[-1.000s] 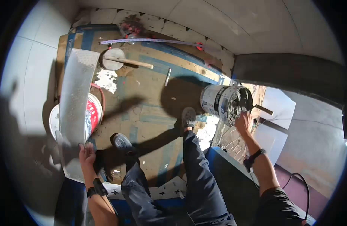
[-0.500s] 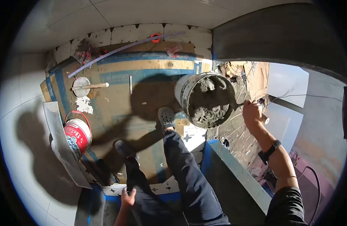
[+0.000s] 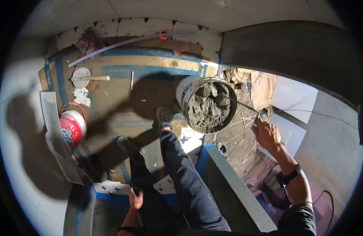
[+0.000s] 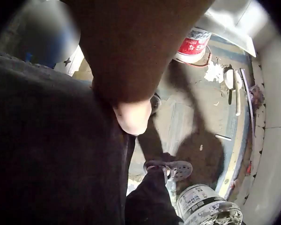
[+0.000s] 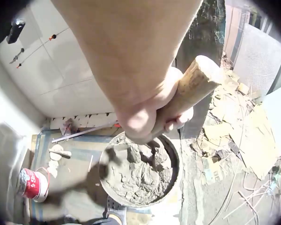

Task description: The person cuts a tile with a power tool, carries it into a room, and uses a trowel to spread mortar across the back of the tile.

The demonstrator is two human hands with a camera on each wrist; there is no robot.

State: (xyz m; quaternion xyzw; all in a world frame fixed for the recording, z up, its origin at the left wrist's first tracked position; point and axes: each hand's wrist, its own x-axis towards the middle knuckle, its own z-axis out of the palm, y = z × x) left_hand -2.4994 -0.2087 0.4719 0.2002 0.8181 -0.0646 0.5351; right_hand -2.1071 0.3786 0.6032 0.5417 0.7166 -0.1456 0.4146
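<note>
My right hand (image 3: 268,135) grips the thick wooden handle (image 5: 192,89) of a trowel, its thumb and fingers wrapped round it. From the hand, the trowel's thin dark metal part (image 3: 248,107) reaches over the bucket's right rim, and its far end is lost among the mortar. Wet grey mortar (image 3: 207,106) lies in lumps inside the bucket (image 3: 184,104), which stands beside my right foot. In the head view my left hand (image 3: 136,200) rests on my left trouser leg with loosely bent fingers, holding nothing. The left wrist view shows only part of that hand (image 4: 135,117).
At the left, a pale tile (image 3: 57,135) leans by a red-and-white bucket (image 3: 73,128). A round tool with a wooden handle (image 3: 93,78), a marker (image 3: 132,80) and a long ruler (image 3: 122,49) lie on the cardboard floor (image 3: 118,94). Rubble (image 3: 242,129) lies right of the mortar bucket.
My left hand has left the tile's lower edge and come to my leg. The right hand has drawn back to the right of the bucket with the trowel. The head view has shifted.
</note>
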